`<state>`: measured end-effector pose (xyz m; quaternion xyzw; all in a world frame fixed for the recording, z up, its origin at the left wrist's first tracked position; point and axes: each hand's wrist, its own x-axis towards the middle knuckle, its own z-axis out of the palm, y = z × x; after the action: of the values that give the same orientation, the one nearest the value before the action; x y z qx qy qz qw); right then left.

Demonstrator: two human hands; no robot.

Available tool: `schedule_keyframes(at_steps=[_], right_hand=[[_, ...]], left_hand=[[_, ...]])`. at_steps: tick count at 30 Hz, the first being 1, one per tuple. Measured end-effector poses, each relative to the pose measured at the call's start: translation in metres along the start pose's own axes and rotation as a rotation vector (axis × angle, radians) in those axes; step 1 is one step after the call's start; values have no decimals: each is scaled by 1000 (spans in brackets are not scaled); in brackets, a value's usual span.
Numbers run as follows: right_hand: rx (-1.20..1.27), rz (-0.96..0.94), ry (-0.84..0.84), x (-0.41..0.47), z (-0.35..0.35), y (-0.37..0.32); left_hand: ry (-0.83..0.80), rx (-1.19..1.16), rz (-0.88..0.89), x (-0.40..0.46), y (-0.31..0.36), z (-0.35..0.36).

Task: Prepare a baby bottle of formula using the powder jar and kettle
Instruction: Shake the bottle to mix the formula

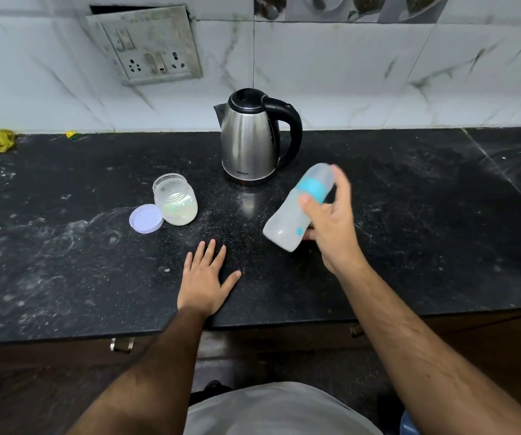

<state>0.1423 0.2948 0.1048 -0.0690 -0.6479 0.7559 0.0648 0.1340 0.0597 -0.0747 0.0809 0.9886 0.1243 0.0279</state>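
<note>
Head view. R hand grips bottle, fingers curled round its body; bottle tilted, cap end up and away, base toward the person, off the surface; image blurred there. L hand flat on surface, fingers straight and spread, holding nothing. Jar w/ white powder, lid off, upright, left of kettle. Lid lies touching jar's left side. Kettle upright at back near wall, handle to the right. Powder dust on surface.
</note>
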Motion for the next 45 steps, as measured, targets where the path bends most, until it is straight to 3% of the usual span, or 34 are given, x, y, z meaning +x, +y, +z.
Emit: schedule_keyframes(at_steps=[3, 7, 11, 15, 19, 24, 28, 32, 37, 41, 45], right_hand=[[-51, -10, -133, -7, 0, 3], [31, -12, 31, 4, -5, 5], [-58, -9, -125, -4, -4, 5], [45, -17, 59, 4, -8, 7], [-22, 2, -108, -6, -3, 6], [83, -8, 140, 4, -7, 5], [-24, 14, -81, -5, -5, 5], [83, 1, 174, 3, -6, 4], [-12, 31, -62, -9, 0, 6], [79, 19, 157, -6, 1, 12], [-33, 36, -89, -15, 4, 9]], left_hand=[[0, 2, -5, 0, 0, 1], [5, -9, -3, 0, 0, 0], [4, -18, -7, 0, 1, -1], [0, -6, -6, -1, 1, 0], [-4, 0, -9, 0, 1, -1], [-9, 11, -4, -1, 1, -1], [-6, 5, -10, 0, 1, -1], [-1, 2, -4, -1, 2, -2], [-4, 4, -9, -1, 1, -2], [-2, 8, -1, -1, 0, 0], [0, 4, -7, 0, 1, 0]])
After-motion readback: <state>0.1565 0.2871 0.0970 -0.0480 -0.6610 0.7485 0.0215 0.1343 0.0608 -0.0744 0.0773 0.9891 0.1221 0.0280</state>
